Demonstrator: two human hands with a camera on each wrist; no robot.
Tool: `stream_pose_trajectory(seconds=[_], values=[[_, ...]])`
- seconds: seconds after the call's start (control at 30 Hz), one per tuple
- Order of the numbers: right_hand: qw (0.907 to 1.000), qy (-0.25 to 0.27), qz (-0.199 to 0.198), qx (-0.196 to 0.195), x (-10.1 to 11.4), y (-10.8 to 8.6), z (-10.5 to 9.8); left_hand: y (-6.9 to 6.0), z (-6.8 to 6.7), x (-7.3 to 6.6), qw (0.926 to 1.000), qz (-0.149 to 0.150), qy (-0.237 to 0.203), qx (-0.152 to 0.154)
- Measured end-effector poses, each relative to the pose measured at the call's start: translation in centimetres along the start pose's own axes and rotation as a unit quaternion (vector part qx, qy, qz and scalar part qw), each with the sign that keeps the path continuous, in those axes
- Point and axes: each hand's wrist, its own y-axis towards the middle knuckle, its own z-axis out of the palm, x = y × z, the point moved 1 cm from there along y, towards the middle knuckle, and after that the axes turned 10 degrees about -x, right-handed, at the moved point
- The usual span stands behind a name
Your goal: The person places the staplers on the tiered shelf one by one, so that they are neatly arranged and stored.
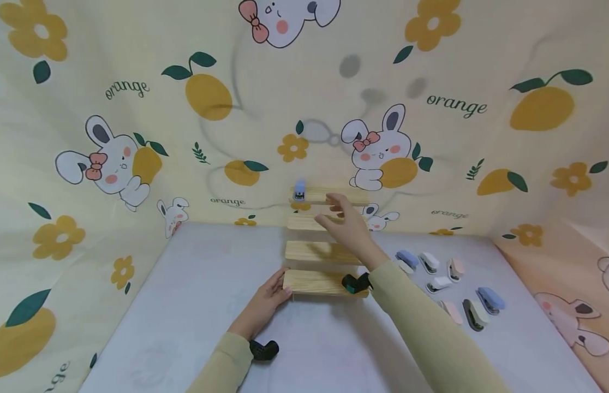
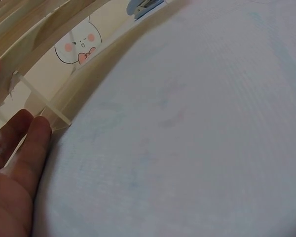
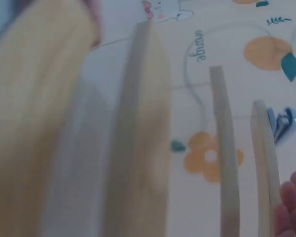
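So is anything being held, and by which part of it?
The left hand holds the wooden rack by the left end of its lowest shelf; whether the right hand, at the top shelf, holds anything cannot be told.

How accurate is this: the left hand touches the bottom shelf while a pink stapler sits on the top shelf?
Wrong colour: the stapler on the top shelf is blue, as the head view shows. The left hand does touch the bottom shelf.

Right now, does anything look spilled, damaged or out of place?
Nothing plainly does. The tiered wooden rack stands upright; a blue stapler sits on its top shelf; the loose staplers right of it on the table lie at mixed angles, which looks like casual placement, not a spill.
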Motion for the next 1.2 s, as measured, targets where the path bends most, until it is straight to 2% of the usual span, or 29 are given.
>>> stream_pose_trajectory(seconds=[0.23,0.43,0.57,0.7,0.9,1.07,1.2], values=[[0.9991,-0.026,0.025,0.021,-2.6,-4.7,-4.8,0.0,0.0,-0.2,0.9999,-0.009,0.012,-0.004],[0.9974,-0.066,0.026,0.016,-5.0,-7.9,-8.3,0.1,-0.1,-0.4,0.9999,-0.014,-0.004,-0.004],[0.9955,-0.073,0.051,0.033,-6.8,-9.7,-10.0,0.1,0.0,-0.3,0.9998,-0.014,-0.015,0.002],[0.9935,-0.068,0.070,0.058,-8.7,-10.6,-10.4,0.1,0.1,0.0,0.9997,-0.009,-0.020,0.004],[0.9891,-0.035,0.108,0.094,-10.9,-10.8,-9.9,0.0,0.1,0.0,0.9998,-0.016,-0.013,0.001],[0.9823,-0.051,0.139,0.115,-11.9,-10.5,-9.3,-0.2,0.1,-0.1,0.9998,-0.019,-0.009,-0.002],[0.9809,-0.061,0.141,0.119,-12.2,-10.2,-9.0,-0.2,0.0,-0.2,0.9998,-0.017,-0.010,-0.003]])
